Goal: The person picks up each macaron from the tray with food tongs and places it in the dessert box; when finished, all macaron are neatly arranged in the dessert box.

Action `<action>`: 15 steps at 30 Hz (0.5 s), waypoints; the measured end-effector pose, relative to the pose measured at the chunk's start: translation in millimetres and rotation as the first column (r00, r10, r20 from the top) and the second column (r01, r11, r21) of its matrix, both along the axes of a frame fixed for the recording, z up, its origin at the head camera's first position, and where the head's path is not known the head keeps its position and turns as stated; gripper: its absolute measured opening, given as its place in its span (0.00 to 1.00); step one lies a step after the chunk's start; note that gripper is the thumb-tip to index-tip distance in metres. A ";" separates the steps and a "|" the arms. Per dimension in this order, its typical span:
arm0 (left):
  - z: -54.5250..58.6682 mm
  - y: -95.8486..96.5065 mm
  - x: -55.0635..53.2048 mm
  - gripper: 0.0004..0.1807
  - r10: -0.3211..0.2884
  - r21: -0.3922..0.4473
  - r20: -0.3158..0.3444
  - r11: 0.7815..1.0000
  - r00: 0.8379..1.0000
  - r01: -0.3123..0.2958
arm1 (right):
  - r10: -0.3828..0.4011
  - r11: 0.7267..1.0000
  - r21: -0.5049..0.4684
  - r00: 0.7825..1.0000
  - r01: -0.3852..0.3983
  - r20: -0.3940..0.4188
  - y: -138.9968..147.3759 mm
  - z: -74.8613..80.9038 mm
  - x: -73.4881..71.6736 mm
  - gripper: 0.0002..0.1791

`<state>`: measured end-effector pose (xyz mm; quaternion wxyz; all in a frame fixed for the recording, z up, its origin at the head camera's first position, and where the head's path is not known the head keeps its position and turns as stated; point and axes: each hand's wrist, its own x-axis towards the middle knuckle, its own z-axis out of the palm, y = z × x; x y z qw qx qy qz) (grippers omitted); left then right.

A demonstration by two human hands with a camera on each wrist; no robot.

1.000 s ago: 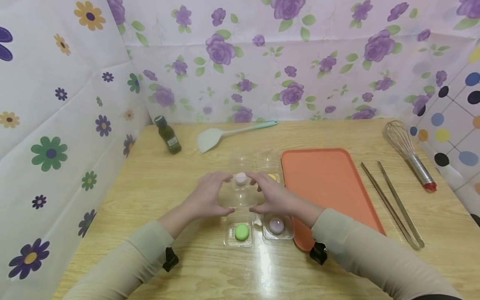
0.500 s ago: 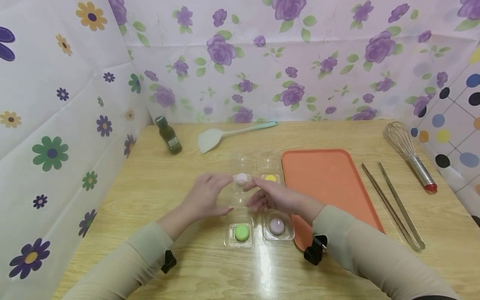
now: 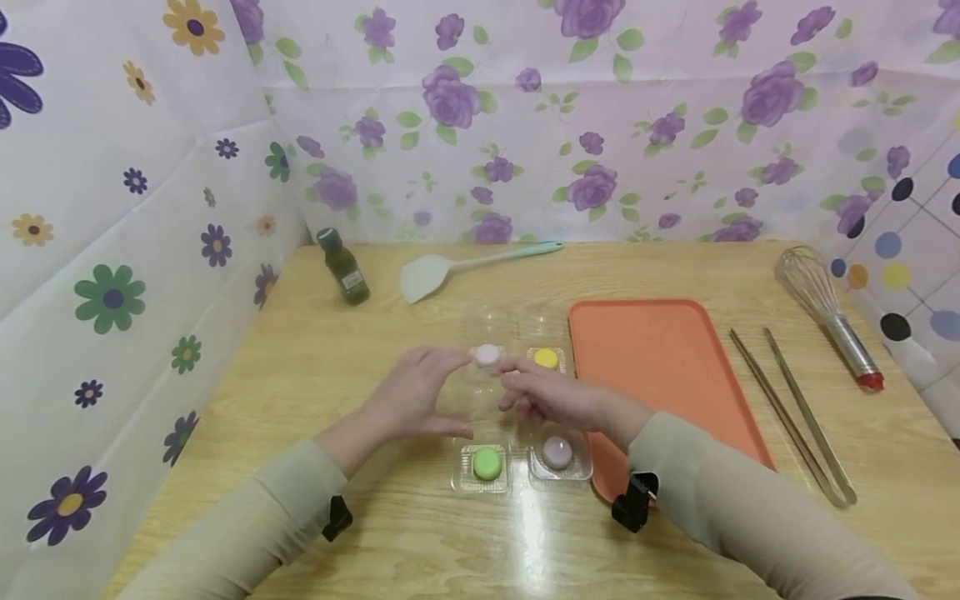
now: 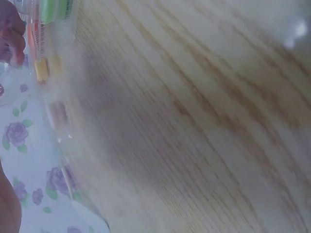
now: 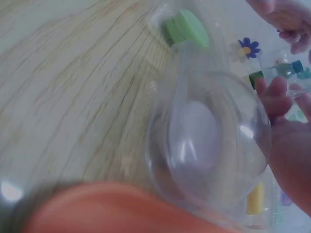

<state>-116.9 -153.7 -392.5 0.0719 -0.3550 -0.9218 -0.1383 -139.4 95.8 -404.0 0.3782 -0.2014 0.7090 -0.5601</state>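
Green [image 3: 487, 463], lavender [image 3: 557, 452], pale pink [image 3: 487, 356] and yellow [image 3: 546, 358] macarons sit in small clear plastic boxes on the table. My left hand [image 3: 416, 396] stays left of the clear lid [image 3: 483, 404] behind the green macaron, its thumb and fingers spread apart. On the right, my right hand [image 3: 555, 396] has its index finger reaching toward that lid and the other fingers loosely bent. Whether either hand touches the plastic, I cannot tell. A domed lid [image 5: 218, 136] covers the lavender macaron in the right wrist view.
An orange tray [image 3: 645, 350] lies close to the right forearm. Beyond it are metal tongs [image 3: 802, 408] and a whisk [image 3: 832, 321]. A spatula [image 3: 465, 265] and a dark green bottle [image 3: 345, 268] are at the back. Patterned cloth [image 3: 487, 125] surrounds the table.
My right hand's thumb has drawn away from the clear lid and its fingers have bent inward. The yellow macaron shows more fully. My left hand keeps nearly the same pose.
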 end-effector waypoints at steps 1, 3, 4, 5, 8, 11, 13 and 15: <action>0.5 -0.1 -0.1 0.53 0.005 0.018 0.040 1.000 0.999 -0.005 | 0.003 1.000 0.022 0.998 -0.002 -0.063 0.9 0.3 0.5 0.29; 0.0 -0.6 -0.7 0.50 0.022 0.054 0.135 0.998 0.991 -0.029 | 0.012 0.997 0.074 0.981 0.003 -0.195 2.1 0.5 1.0 0.29; -0.4 -1.1 -0.8 0.48 0.024 0.078 0.189 0.996 0.982 -0.040 | 0.019 0.996 0.093 0.967 0.005 -0.253 2.6 0.5 1.3 0.30; -1.3 -1.7 -1.0 0.46 0.027 0.100 0.246 0.994 0.969 -0.053 | 0.023 0.995 0.099 0.955 0.006 -0.296 2.7 0.0 1.5 0.31; -4.0 -3.6 -1.9 0.40 0.012 0.156 0.393 0.985 0.919 -0.079 | 0.031 0.996 0.093 0.913 0.007 -0.407 3.0 -1.5 2.1 0.34; -6.2 -4.6 -2.3 0.37 -0.005 0.185 0.480 0.978 0.877 -0.096 | 0.039 0.995 0.096 0.867 0.010 -0.497 3.3 -3.0 3.6 0.36; -7.4 -4.9 -2.4 0.37 -0.007 0.186 0.495 0.978 0.869 -0.098 | 0.042 0.992 0.120 0.840 0.027 -0.541 3.5 -4.0 4.8 0.37; -7.9 -4.6 -2.0 0.39 -0.010 0.191 0.494 0.977 0.869 -0.097 | 0.049 0.988 0.147 0.819 0.043 -0.572 3.8 -4.5 6.2 0.38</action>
